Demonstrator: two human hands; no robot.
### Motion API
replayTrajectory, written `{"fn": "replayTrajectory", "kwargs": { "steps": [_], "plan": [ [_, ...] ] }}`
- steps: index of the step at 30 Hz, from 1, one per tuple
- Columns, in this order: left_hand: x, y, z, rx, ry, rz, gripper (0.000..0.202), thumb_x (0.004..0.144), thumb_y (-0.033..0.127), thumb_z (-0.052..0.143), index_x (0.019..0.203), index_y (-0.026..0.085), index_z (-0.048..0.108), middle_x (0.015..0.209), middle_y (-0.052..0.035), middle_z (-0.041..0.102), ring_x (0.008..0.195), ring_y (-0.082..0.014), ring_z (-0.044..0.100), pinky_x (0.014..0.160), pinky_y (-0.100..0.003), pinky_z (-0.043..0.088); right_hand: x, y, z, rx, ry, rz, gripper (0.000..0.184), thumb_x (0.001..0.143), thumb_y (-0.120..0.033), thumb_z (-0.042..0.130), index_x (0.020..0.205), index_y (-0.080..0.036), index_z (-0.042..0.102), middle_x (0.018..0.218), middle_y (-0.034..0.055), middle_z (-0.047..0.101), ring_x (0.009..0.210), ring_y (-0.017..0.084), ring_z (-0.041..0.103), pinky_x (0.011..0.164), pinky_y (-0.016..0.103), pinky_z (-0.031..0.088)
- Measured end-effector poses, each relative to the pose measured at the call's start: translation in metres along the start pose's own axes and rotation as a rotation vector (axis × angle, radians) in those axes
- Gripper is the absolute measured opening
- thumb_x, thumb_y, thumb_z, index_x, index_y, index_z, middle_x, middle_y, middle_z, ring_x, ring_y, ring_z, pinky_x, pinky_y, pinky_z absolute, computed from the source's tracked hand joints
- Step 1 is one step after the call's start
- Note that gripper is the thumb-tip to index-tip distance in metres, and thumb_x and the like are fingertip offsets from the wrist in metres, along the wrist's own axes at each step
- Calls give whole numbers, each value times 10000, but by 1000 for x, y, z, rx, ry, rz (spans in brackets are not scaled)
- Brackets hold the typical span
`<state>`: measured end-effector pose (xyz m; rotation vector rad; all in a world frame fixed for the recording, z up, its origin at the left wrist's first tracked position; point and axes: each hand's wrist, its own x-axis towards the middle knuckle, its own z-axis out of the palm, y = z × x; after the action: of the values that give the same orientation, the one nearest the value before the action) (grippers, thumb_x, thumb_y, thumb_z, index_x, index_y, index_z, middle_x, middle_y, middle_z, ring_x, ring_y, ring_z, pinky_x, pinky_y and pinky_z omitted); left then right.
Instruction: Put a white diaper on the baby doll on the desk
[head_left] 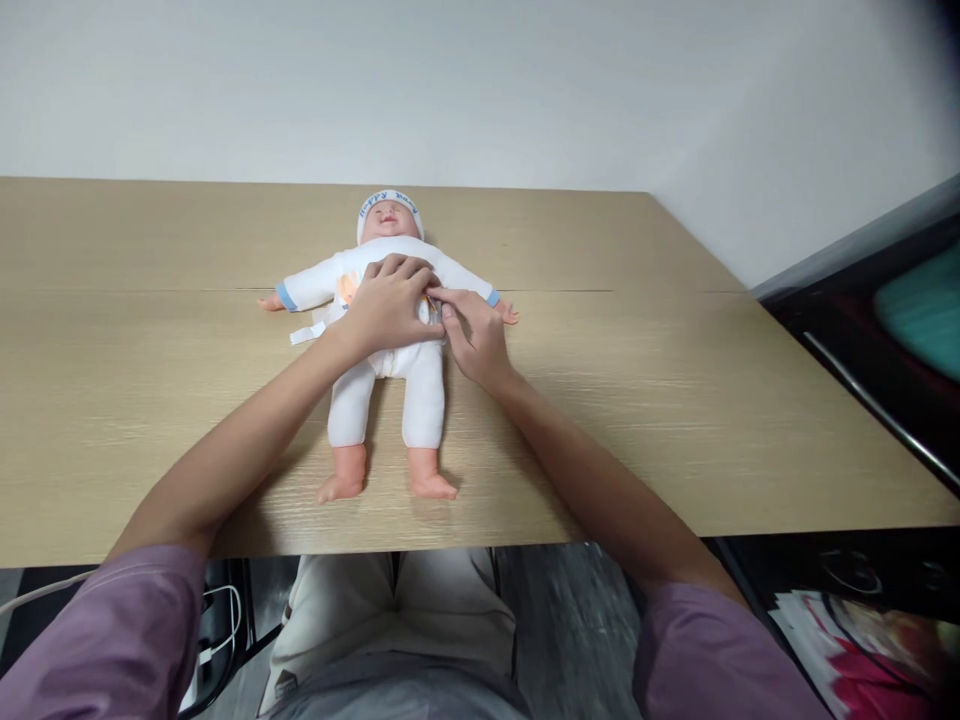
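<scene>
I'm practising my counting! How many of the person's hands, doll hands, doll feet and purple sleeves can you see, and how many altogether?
Person's hands: 2 (left hand, right hand)
Doll hands: 2
Doll feet: 2
Purple sleeves: 2
Total: 8

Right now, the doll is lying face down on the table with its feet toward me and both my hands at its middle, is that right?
Not quite: the doll lies face up, as the head view shows. It is on the table with its feet toward you, and your left hand and right hand are at its middle.
</scene>
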<state>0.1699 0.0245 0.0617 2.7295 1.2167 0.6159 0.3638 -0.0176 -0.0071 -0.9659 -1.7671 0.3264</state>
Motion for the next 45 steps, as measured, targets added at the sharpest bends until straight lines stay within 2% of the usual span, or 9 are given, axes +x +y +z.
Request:
{"fn": "replayTrajectory", "kwargs": {
  "steps": [11,15,17,20,26,32,36,39,45],
  "plan": [
    [1,-6,2,-54,-14,-11,746,901,566,805,1545,229,638,1622,-185,671,1570,-470,524,1324,-639,372,-4,-4,-1,-108,-67,-97,607,1207,-574,371,1526,-294,805,1619,118,739,1569,370,631,1384,634,453],
    [-6,-15,-13,-272,-33,55,972,894,623,793,1707,196,475,1756,-203,567,1628,-436,522,1359,-596,393,-5,-3,0,-88,-95,-98,647,1228,-580,302,1581,-295,762,1614,103,757,1565,333,664,1384,599,467],
    [-16,-23,-23,-418,-10,62,893,987,642,698,1724,200,455,1802,-177,530,1640,-387,533,1344,-532,444,-6,-2,0,-79,-94,-114,646,1233,-574,296,1591,-289,752,1629,103,748,1571,326,665,1380,595,470],
    [-42,-46,-31,-500,83,-5,708,1128,675,497,1656,206,546,1744,-136,606,1597,-339,577,1330,-498,474,-6,2,0,-86,-90,-128,653,1231,-581,289,1601,-288,742,1624,104,752,1556,325,677,1354,606,490],
    [-102,-110,-16,-304,221,-290,578,1084,702,496,1411,256,664,1537,-138,738,1383,-298,690,1241,-499,537,-4,-1,1,-127,-45,-135,608,1231,-568,326,1491,-269,786,1530,123,803,1464,344,724,1303,607,507],
    [-109,-119,4,-573,222,-347,565,1108,727,496,1200,211,708,1268,-119,817,1157,-271,734,1065,-438,582,18,-23,5,-199,-8,-100,507,1226,-576,420,1494,-262,714,1520,145,772,1476,341,681,1316,552,489],
    [-97,-117,18,-752,208,-323,632,1003,803,667,1120,185,730,1172,-104,804,1083,-271,710,1008,-410,551,56,-33,20,-217,-218,-41,506,1154,-552,556,1546,-256,677,1582,156,735,1504,389,649,1327,612,478],
    [-93,-122,25,-911,223,-346,603,889,735,846,1103,181,745,1116,-80,783,995,-231,681,931,-368,522,92,-38,36,-224,-444,-15,509,1059,-447,646,1512,-225,718,1596,160,733,1512,407,638,1331,625,469],
    [-95,-128,24,-1117,200,-392,486,826,573,976,972,186,720,883,-7,704,814,-159,619,771,-309,459,141,-42,61,-139,-671,69,525,888,-318,743,1404,-236,794,1295,94,850,1141,332,764,1051,479,621]
  ]
}}
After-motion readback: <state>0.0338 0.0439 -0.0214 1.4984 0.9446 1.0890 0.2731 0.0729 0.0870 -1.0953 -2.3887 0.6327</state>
